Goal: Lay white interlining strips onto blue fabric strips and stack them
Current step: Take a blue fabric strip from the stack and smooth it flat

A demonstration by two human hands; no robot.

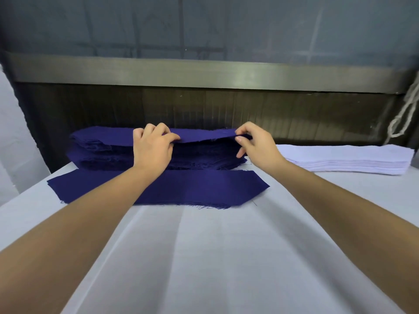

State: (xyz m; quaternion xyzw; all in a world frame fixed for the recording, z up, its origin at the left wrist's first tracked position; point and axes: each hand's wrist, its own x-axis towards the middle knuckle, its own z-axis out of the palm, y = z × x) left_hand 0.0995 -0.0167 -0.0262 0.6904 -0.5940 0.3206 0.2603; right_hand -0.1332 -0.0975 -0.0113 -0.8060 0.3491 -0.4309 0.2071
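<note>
Top blue fabric strip (204, 135): its near edge is raised off the blue stack (102, 152), which sits at the far side of the table (204, 257) against a dark panel. The left hand (152, 148) pinches that edge between thumb and curled fingers, roughly mid-length. The right hand (256, 143) pinches the same edge near the strip's right end, between thumb and forefinger. The span between the hands sags a little, and the strip's left end lies on the stack.

Just in front of the stack, a single blue strip (204, 186) lies flat on the table, long axis left to right, with frayed threads along its near edge. We see no white piece on it. The pile of white interlining strips (347, 159) rests to the right, well apart from both hands.

Judgement: the step in hand is peeling one ply off the stack. The raw edges are frayed and will likely cling, so we would check that each pinch holds only one layer before lifting. We would raise both ends evenly, keep light tension between the hands so the cloth does not fold, and set it down flat and square.

Beyond: a metal rail (204, 73) runs behind the table, and a pale cord (403, 114) hangs at far right.
</note>
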